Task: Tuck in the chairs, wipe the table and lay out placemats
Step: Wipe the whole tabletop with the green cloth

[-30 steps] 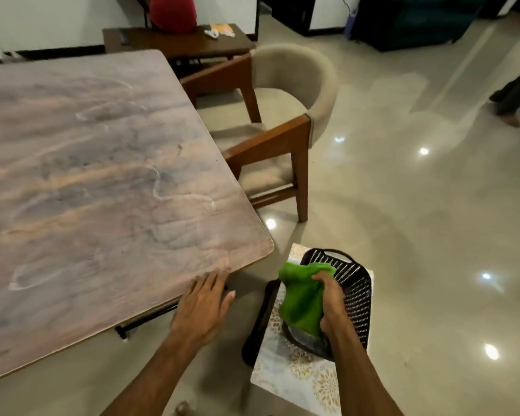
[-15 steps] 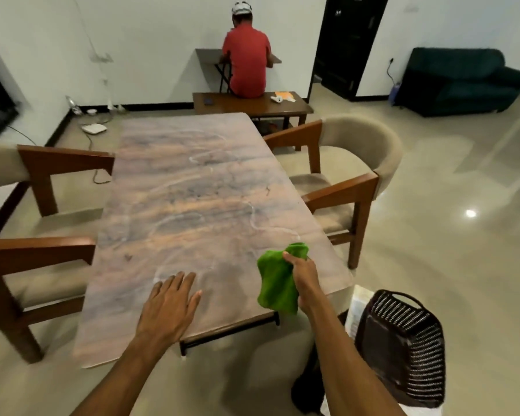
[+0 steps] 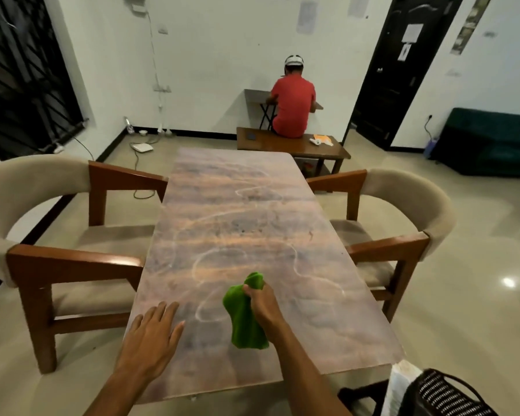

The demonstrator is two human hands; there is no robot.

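Observation:
A long wooden table with pale smear marks runs away from me. My right hand grips a green cloth that hangs down over the table's near end. My left hand rests flat on the near left part of the tabletop, fingers spread. An armchair stands at the table's left side and another armchair at its right side, both with seats partly under the top.
A black woven basket sits on a patterned mat at the bottom right, beside the table's corner. A person in a red shirt sits on a low bench beyond the far end. A dark sofa is at right.
My right hand lifted the green cloth out of the basket and brought it over the table's near end. My view rose from the floor to the whole table. My left hand stayed on the top.

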